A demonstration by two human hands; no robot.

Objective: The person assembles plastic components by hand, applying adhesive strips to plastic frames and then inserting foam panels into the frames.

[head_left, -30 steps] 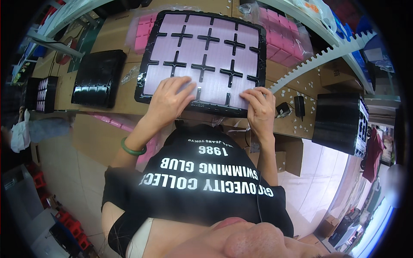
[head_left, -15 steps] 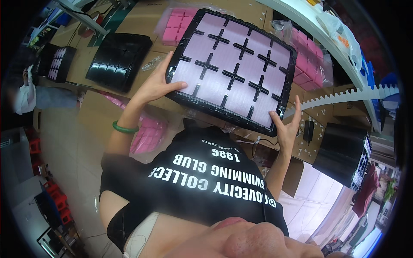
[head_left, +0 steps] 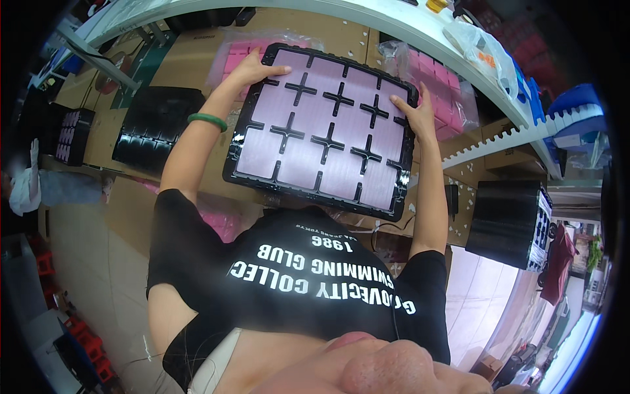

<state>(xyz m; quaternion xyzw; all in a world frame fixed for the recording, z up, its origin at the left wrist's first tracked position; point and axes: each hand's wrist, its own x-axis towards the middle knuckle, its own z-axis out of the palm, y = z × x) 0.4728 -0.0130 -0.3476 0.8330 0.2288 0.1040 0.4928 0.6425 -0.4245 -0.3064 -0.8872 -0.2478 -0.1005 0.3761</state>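
A black plastic tray (head_left: 315, 199) with cross-shaped dividers lies flat in front of me. Pale lilac pads (head_left: 296, 164) fill its compartments. My left hand (head_left: 252, 69) is at the far left corner, thumb over the top and fingers around the outer rim. At the far right side, my right hand (head_left: 420, 118) presses its thumb on the tray's upper surface while the fingers run along the outside of the rim. Both hands are closed on the tray. Its underside is hidden.
Bagged pink foam blocks (head_left: 433, 79) lie beyond the tray on the cardboard-covered table. Black trays (head_left: 157, 125) sit at left, and a black stack (head_left: 505, 217) at right. A white toothed strip (head_left: 499, 148) runs below the white shelf (head_left: 367, 16). Another person (head_left: 26, 184) is at far left.
Both hands have moved from the tray's near part to its far corners. The tray has shifted left and nearer in the view.
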